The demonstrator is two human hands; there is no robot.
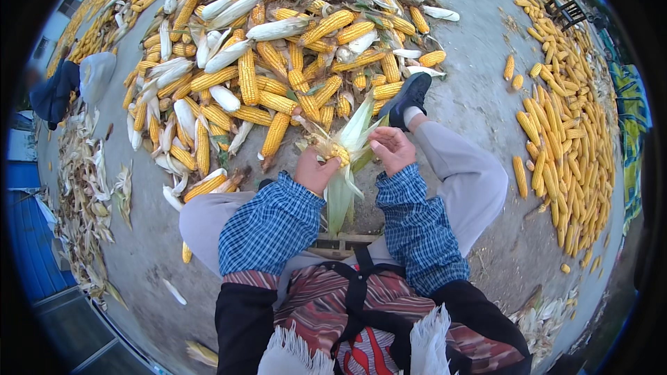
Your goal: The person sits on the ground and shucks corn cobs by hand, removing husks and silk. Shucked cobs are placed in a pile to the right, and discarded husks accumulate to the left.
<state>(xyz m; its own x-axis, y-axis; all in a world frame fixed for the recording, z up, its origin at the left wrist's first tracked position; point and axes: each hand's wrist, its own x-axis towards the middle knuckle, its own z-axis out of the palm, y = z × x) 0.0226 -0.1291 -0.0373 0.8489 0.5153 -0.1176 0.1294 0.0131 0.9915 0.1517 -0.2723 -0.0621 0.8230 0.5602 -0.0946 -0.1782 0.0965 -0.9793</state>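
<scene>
My left hand grips a partly husked ear of corn, its thumb pressed against the yellow kernels at one end. Pale green husk leaves spread from the ear, some upward and one long leaf hanging down between my knees. Curled fingers of my right hand are at the right edge of the husk; whether they pinch a leaf is not clear. Just beyond both hands lies a big heap of corn ears, some bare and yellow, others still in white husks.
Husked ears form a long pile on the right. Dry husks lie along the left side of the concrete floor. A person in dark clothing is at far left beside a white sack. My shoe touches the heap's edge.
</scene>
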